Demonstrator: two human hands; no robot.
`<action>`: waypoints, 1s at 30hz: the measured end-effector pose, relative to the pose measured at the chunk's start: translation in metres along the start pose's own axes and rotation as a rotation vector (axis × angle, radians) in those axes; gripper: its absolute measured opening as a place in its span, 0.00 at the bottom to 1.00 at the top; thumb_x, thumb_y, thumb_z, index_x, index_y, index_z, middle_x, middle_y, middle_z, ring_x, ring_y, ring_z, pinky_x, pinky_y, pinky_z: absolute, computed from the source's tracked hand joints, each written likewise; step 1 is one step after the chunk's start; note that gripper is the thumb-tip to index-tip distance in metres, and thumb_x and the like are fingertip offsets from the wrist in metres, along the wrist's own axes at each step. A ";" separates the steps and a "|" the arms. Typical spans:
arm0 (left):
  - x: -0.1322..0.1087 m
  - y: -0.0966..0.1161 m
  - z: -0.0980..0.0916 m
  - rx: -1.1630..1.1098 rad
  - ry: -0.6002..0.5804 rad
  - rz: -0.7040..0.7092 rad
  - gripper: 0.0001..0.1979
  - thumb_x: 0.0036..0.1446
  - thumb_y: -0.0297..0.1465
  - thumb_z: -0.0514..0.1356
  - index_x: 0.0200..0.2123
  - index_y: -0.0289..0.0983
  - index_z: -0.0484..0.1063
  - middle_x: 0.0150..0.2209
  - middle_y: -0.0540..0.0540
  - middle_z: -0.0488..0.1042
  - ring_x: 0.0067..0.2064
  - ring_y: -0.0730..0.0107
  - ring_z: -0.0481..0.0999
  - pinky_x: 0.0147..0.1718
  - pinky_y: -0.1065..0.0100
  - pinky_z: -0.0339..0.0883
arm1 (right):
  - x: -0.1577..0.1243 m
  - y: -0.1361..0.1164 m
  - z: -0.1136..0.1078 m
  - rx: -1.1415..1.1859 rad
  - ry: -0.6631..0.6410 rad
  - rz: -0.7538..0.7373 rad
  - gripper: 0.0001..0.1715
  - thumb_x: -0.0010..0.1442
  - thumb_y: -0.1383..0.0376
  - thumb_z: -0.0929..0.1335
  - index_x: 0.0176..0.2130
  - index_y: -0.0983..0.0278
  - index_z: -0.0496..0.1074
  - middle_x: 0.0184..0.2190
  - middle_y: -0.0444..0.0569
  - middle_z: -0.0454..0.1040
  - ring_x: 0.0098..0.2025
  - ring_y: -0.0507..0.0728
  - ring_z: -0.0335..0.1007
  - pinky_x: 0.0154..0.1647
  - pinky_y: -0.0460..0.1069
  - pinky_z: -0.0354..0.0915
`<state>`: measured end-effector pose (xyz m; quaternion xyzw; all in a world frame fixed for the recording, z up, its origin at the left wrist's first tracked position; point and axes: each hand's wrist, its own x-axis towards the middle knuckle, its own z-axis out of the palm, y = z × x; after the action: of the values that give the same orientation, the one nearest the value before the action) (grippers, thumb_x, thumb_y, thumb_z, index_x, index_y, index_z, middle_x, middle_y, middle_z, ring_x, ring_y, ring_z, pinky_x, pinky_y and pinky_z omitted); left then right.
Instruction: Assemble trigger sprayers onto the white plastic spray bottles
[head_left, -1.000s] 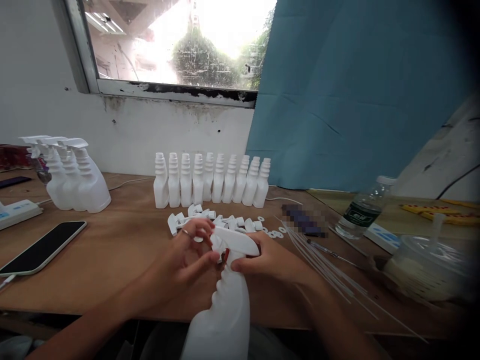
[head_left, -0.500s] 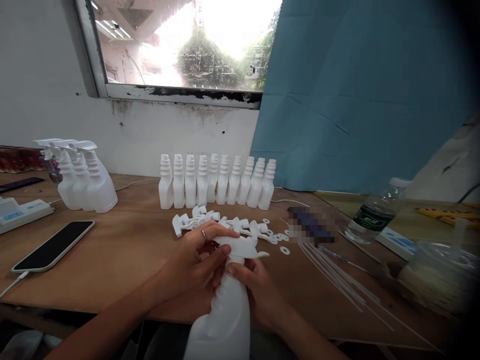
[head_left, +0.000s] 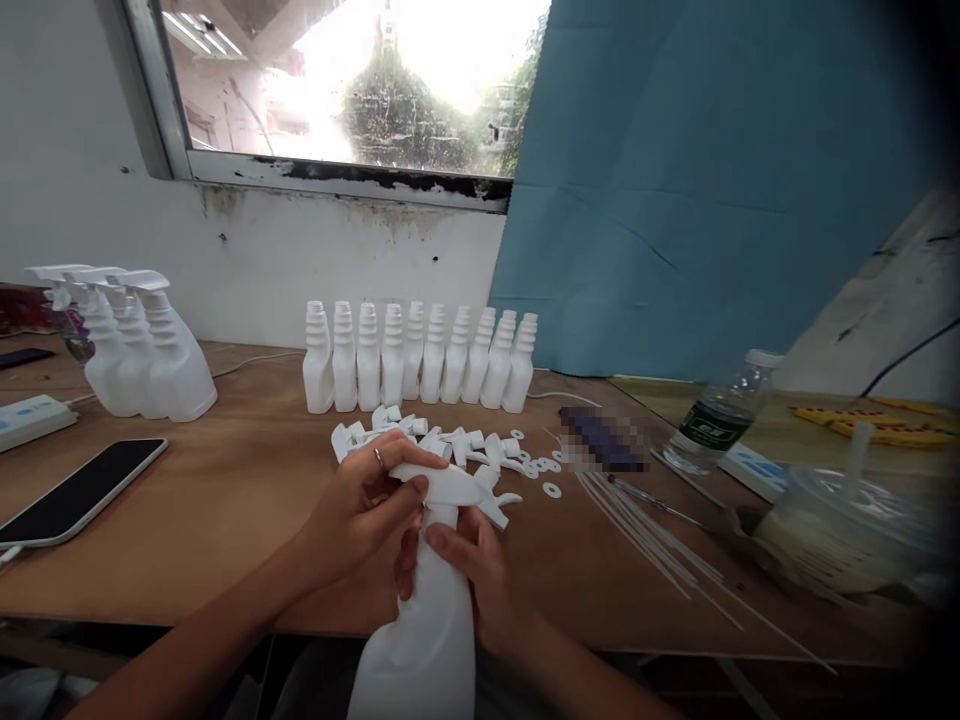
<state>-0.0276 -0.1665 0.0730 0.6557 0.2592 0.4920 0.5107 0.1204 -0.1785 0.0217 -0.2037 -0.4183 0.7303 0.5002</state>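
Observation:
A white plastic spray bottle [head_left: 420,640] stands tilted between my arms at the table's front edge. My right hand [head_left: 476,565] is wrapped round its ribbed neck. My left hand [head_left: 360,510], a ring on one finger, is closed over the white trigger head [head_left: 450,487] that sits on top of the bottle. Just behind lies a heap of loose white trigger heads [head_left: 435,443] and small white washers [head_left: 551,489]. A row of several open white bottles [head_left: 416,358] stands farther back.
Finished spray bottles [head_left: 139,350] stand at the left, with a black phone [head_left: 79,490] and a white power strip [head_left: 30,420] near them. Thin white tubes [head_left: 652,540] fan out at the right, beside a water bottle [head_left: 712,415] and a clear lidded cup [head_left: 847,520]. The wooden table [head_left: 225,500] ends at a white wall under a window.
My right hand has slid from the trigger head down onto the bottle's neck. My left hand has closed over the head, which has turned on the neck.

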 end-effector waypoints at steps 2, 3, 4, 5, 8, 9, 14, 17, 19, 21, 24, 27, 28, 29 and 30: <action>-0.001 0.000 0.000 -0.041 -0.015 -0.015 0.09 0.63 0.35 0.58 0.44 0.39 0.72 0.37 0.49 0.64 0.19 0.75 0.76 0.13 0.73 0.71 | 0.000 0.001 0.000 0.028 -0.031 0.005 0.18 0.51 0.56 0.73 0.37 0.63 0.67 0.23 0.46 0.73 0.24 0.58 0.72 0.27 0.52 0.69; -0.002 0.001 0.000 -0.057 -0.019 -0.020 0.09 0.63 0.34 0.58 0.44 0.38 0.71 0.36 0.50 0.63 0.19 0.74 0.76 0.13 0.73 0.71 | 0.000 0.001 0.001 0.056 -0.034 0.007 0.18 0.52 0.56 0.72 0.38 0.63 0.67 0.23 0.46 0.73 0.24 0.58 0.72 0.27 0.51 0.69; -0.002 0.001 0.000 -0.068 -0.021 -0.024 0.08 0.63 0.34 0.58 0.44 0.38 0.71 0.36 0.50 0.63 0.19 0.74 0.76 0.12 0.72 0.71 | 0.000 0.001 0.001 0.079 -0.034 0.009 0.17 0.53 0.55 0.71 0.39 0.63 0.67 0.23 0.46 0.73 0.25 0.58 0.73 0.26 0.51 0.69; -0.003 0.001 0.000 -0.075 -0.021 -0.028 0.08 0.63 0.34 0.58 0.44 0.38 0.71 0.36 0.50 0.63 0.19 0.73 0.76 0.13 0.72 0.72 | -0.001 0.000 0.001 0.090 -0.034 0.013 0.17 0.53 0.56 0.70 0.39 0.62 0.67 0.23 0.46 0.73 0.25 0.58 0.73 0.26 0.51 0.69; -0.003 0.000 -0.001 -0.066 -0.028 -0.040 0.08 0.64 0.34 0.57 0.44 0.38 0.71 0.37 0.49 0.63 0.19 0.73 0.76 0.13 0.70 0.72 | -0.001 -0.001 0.001 0.037 -0.072 0.019 0.15 0.52 0.58 0.72 0.35 0.63 0.68 0.21 0.45 0.72 0.24 0.58 0.72 0.25 0.50 0.68; -0.003 -0.001 -0.001 -0.051 -0.033 -0.033 0.08 0.64 0.34 0.57 0.44 0.38 0.71 0.38 0.49 0.63 0.19 0.74 0.76 0.14 0.70 0.73 | -0.001 -0.001 0.001 0.031 -0.085 0.011 0.15 0.52 0.57 0.72 0.34 0.64 0.68 0.20 0.46 0.71 0.24 0.58 0.72 0.25 0.50 0.68; -0.002 -0.001 -0.002 -0.023 -0.048 -0.019 0.09 0.64 0.33 0.57 0.45 0.38 0.71 0.37 0.49 0.63 0.18 0.74 0.76 0.13 0.72 0.71 | 0.000 -0.001 0.001 0.055 -0.085 0.006 0.14 0.56 0.55 0.70 0.34 0.63 0.68 0.20 0.45 0.71 0.22 0.56 0.70 0.25 0.50 0.67; -0.002 0.000 -0.002 -0.009 -0.049 -0.015 0.08 0.64 0.34 0.56 0.44 0.38 0.71 0.37 0.49 0.64 0.18 0.74 0.76 0.12 0.73 0.69 | 0.001 0.000 0.001 0.055 -0.054 0.017 0.17 0.53 0.55 0.73 0.36 0.63 0.67 0.19 0.43 0.70 0.20 0.54 0.67 0.23 0.49 0.66; -0.002 0.001 -0.001 0.016 -0.041 -0.009 0.08 0.64 0.34 0.57 0.44 0.38 0.72 0.37 0.49 0.64 0.18 0.76 0.75 0.13 0.74 0.69 | 0.001 0.001 0.001 0.089 -0.038 0.013 0.18 0.54 0.53 0.71 0.37 0.64 0.68 0.18 0.44 0.70 0.19 0.54 0.67 0.22 0.48 0.65; -0.001 0.000 -0.001 0.036 -0.031 -0.010 0.09 0.64 0.34 0.57 0.44 0.38 0.72 0.38 0.49 0.63 0.18 0.77 0.75 0.13 0.74 0.70 | 0.002 0.002 0.000 0.070 -0.067 -0.007 0.17 0.57 0.53 0.69 0.34 0.66 0.69 0.17 0.45 0.69 0.19 0.54 0.66 0.20 0.47 0.63; 0.000 0.000 0.000 0.051 -0.049 -0.014 0.10 0.65 0.34 0.56 0.46 0.39 0.72 0.40 0.48 0.63 0.18 0.77 0.76 0.13 0.73 0.70 | 0.002 0.005 -0.003 0.033 -0.101 -0.034 0.15 0.58 0.57 0.69 0.30 0.67 0.70 0.17 0.47 0.70 0.17 0.52 0.64 0.19 0.46 0.61; 0.001 0.000 0.001 0.172 -0.037 0.039 0.10 0.65 0.34 0.55 0.46 0.39 0.73 0.40 0.48 0.65 0.19 0.80 0.74 0.16 0.74 0.70 | 0.001 0.006 -0.005 0.109 -0.063 -0.042 0.15 0.58 0.56 0.69 0.34 0.67 0.70 0.19 0.47 0.72 0.19 0.53 0.67 0.21 0.47 0.65; 0.000 0.000 0.001 0.242 -0.017 0.072 0.10 0.65 0.34 0.54 0.46 0.39 0.73 0.40 0.47 0.66 0.20 0.81 0.74 0.18 0.74 0.71 | 0.000 0.006 -0.005 0.135 -0.050 -0.041 0.16 0.57 0.55 0.69 0.36 0.67 0.71 0.20 0.47 0.72 0.21 0.54 0.68 0.23 0.48 0.66; -0.001 0.000 0.002 0.315 0.005 0.113 0.10 0.65 0.33 0.54 0.45 0.39 0.74 0.40 0.47 0.67 0.22 0.80 0.74 0.20 0.74 0.72 | 0.000 0.006 -0.005 0.150 -0.037 -0.034 0.16 0.56 0.55 0.69 0.37 0.67 0.71 0.21 0.47 0.73 0.22 0.55 0.69 0.24 0.49 0.67; -0.001 0.000 0.002 0.381 0.022 0.155 0.11 0.65 0.33 0.54 0.46 0.39 0.74 0.40 0.46 0.68 0.24 0.79 0.75 0.22 0.74 0.72 | -0.001 0.006 -0.006 0.158 -0.025 -0.032 0.17 0.55 0.56 0.70 0.37 0.67 0.71 0.21 0.47 0.73 0.23 0.56 0.70 0.25 0.49 0.68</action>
<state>-0.0261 -0.1686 0.0722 0.7529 0.3020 0.4790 0.3355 0.1214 -0.1777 0.0137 -0.1475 -0.3687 0.7556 0.5209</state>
